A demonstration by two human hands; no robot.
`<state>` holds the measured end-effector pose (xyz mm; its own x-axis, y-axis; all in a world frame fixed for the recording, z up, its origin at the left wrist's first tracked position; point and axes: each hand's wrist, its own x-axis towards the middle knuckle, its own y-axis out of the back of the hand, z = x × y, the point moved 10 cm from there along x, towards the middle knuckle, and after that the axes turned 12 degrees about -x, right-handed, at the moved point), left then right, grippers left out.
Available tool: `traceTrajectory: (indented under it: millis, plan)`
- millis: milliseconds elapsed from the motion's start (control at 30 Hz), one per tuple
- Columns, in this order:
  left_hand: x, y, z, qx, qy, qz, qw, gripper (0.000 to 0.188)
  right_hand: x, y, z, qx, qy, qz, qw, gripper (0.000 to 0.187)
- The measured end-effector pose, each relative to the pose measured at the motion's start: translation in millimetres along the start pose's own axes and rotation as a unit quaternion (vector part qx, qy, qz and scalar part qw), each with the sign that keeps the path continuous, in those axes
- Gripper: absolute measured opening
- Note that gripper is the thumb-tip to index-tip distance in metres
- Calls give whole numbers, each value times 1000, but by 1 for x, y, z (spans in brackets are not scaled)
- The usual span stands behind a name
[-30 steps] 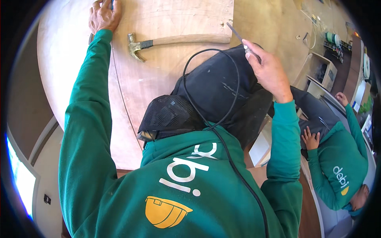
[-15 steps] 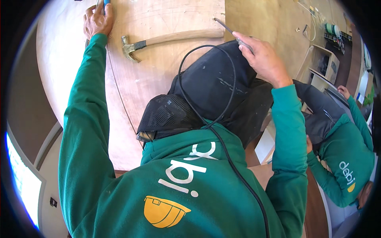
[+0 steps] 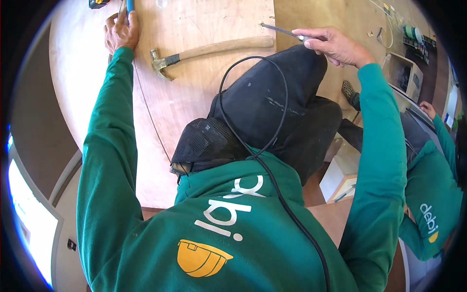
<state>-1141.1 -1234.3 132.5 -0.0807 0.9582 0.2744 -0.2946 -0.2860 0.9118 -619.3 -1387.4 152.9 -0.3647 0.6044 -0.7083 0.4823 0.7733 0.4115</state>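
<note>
While the right hand grasps a thin metal tool, its tip near the edge of the wooden sheet, the left hand has a blue object at its fingers, but I cannot tell if it is gripped. Between both hands lies a hammer.

- At our lower left we see a window, glaring white.
- Beside it we have a pale wall with a small dark fitting.
- Above the window we see a dark brown panel, its edge bowed by the lens.
- To our right we have a white box.
- Higher on the right we see an open box, dark inside.
</note>
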Motion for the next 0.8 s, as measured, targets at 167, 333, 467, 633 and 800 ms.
traceTrajectory:
  millis: [167,333,467,633,800]
  plan:
    - [5,-6,4,-8,-13,2,1000,56,-19,-19,-8,35,133,12,990,46]
    - [-9,27,36,-28,15,-20,999,51,-53,-36,-51,-51,137,69,987,44]
    - [-13,34,48,-63,19,-24,998,43,-60,-14,-31,-82,59,169,980,38]
    - [-11,33,43,-85,16,-15,996,41,-51,-7,-43,-149,49,193,969,38]
    - [-9,33,40,-72,2,1,997,40,-41,-5,-49,-190,52,191,962,39]
